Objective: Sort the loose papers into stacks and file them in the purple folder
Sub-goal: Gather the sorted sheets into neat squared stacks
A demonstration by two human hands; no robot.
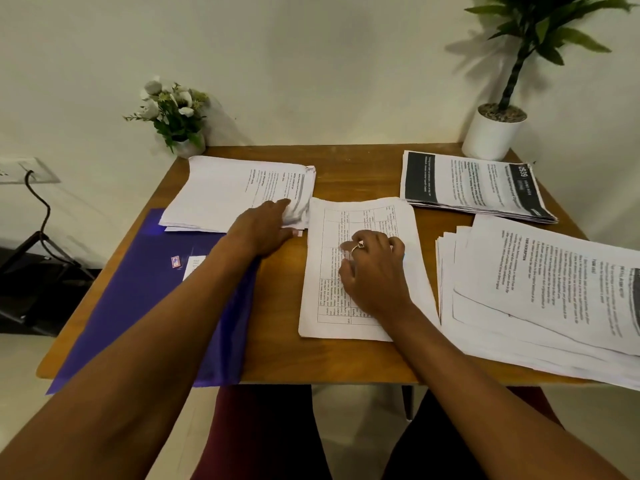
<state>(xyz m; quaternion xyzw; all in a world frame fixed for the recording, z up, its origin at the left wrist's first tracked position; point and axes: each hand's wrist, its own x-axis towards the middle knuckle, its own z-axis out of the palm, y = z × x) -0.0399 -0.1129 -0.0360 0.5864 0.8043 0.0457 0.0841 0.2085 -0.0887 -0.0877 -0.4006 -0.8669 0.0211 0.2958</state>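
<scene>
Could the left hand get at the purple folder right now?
Probably yes. The flat purple plastic folder lies directly under the left forearm, mostly bare; the left hand rests on the far-left white paper stack, which overlaps only the folder's far edge.

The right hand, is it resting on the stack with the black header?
No, the right hand rests on the middle stack with the printed table.

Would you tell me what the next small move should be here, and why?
Probably slide the far-left stack off the folder with the left hand. That stack overlaps the folder's far edge, so the folder likely cannot open freely, and the left hand touches the stack's near corner. The right hand rests on the middle stack.
</scene>
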